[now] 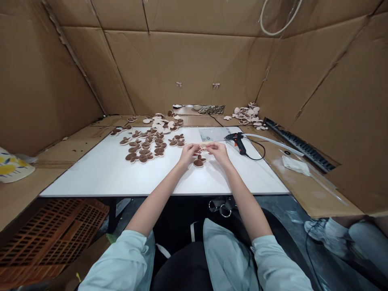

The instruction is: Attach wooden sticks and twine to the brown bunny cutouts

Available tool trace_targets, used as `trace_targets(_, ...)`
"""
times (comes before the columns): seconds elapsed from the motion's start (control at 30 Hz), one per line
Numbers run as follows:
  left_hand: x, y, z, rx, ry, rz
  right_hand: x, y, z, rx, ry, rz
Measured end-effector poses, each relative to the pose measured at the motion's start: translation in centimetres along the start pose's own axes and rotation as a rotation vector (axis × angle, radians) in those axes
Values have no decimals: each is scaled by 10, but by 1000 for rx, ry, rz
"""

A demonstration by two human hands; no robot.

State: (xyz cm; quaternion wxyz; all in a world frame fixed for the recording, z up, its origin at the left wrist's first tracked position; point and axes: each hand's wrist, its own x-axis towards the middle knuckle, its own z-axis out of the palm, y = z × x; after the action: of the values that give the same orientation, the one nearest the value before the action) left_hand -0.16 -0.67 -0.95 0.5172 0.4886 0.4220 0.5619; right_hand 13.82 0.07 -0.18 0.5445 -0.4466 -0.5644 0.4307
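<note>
Head view: white worktop (106,173) framed by cardboard; pale-green sleeves (124,254) nearest the camera.
Below near left corner: orange slatted crate (54,234).
Near edge: crossed by both forearms, the right one nearer the right corner.
Brown piece: single brown piece (198,162), dark-faced with pale rim, flat between the forearms, just nearer than the hands; further brown behind it partly hidden by fingers.
Left grip: left hand (188,152), fingertips pinching thin pale strands (202,147).
Right grip: right hand (218,152), fingertips pinching the same strands from the other side; strand count too fine to tell.
Glue gun: black glue gun (239,142) with red trigger, lying near the right edge; pale tube at its rear runs past that edge.
Brown cluster: many brown pieces (144,151), left of the hands, toward the far left corner.
Far edge: clear sheet (209,134) along it; pale pieces (159,122) heaped across it, left of the sheet.
Beyond far right corner: second pale heap (247,114) on cardboard.
Back wall: cardboard, two small bows (216,85) attached.
</note>
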Motion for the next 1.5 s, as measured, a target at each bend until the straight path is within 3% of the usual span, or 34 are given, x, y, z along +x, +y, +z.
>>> trace_targets(0.17, -5, 2, -2, 357, 146, 373, 0, 0, -1, 10, 14, 25)
trace_targets(0.3, -11, 1, -1, 568, -6, 510, -2, -4, -2, 69, -13, 42)
trace_targets(0.7, -12, -1, 5, 387, 58, 412, -8, -13, -1, 132, -183, 27)
trace_targets(0.83, -14, 0, 6, 402, 19, 427, -9, -14, -1, 124, -198, 42)
trace_targets(1.03, -13, -2, 3, 435, 73, 445, -9, -12, 0, 140, -179, 78)
trace_targets(1.23, -12, 2, 4, 346, -18, 369, -7, -11, -3, 83, -202, 51)
trace_targets(1.4, -9, 3, 6, 135, -61, 223, -4, -10, -5, 16, -61, -42)
trace_targets(1.5, -8, 2, 6, 85, -102, 180, -5, -10, -3, -26, -133, -87)
